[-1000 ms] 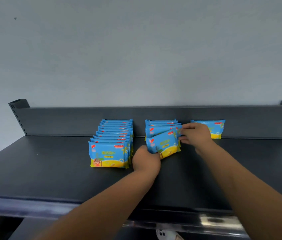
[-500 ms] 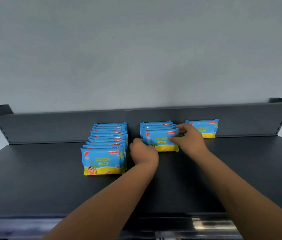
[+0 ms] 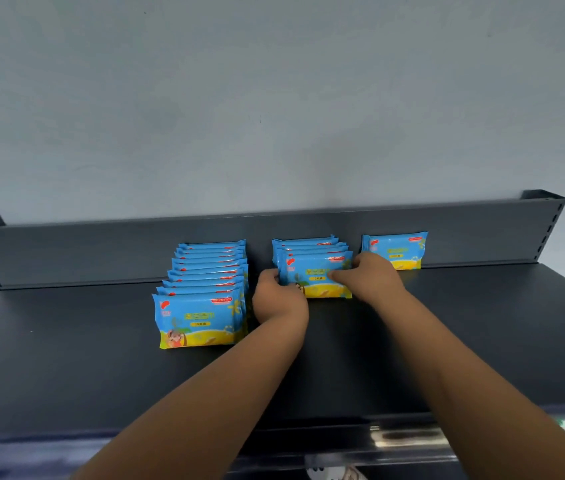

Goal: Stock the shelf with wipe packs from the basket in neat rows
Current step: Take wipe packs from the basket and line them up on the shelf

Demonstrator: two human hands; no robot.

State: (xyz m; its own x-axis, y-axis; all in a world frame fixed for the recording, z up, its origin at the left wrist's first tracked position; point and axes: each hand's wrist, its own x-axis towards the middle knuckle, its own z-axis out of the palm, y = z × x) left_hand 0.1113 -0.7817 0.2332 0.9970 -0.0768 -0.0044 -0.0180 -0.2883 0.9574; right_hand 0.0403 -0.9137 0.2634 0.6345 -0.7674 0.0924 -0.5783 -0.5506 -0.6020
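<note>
Blue and yellow wipe packs stand upright on a dark shelf (image 3: 66, 368). The left row (image 3: 201, 318) holds several packs. The middle row (image 3: 312, 268) is shorter, and both hands hold its front pack. My left hand (image 3: 276, 299) grips that pack's left edge. My right hand (image 3: 371, 277) presses on its right side, fingers across the front. A single pack (image 3: 397, 249) stands against the back panel on the right, partly behind my right hand. The basket is out of view.
The shelf's back panel (image 3: 101, 251) runs along a plain grey wall. A metal front rail (image 3: 406, 436) edges the shelf. Bare shelf surface lies to the far left and far right of the packs.
The front pack of the middle row was tilted a second ago; it now stands straight against the row. Both hands moved back with it. The camera view shifted slightly.
</note>
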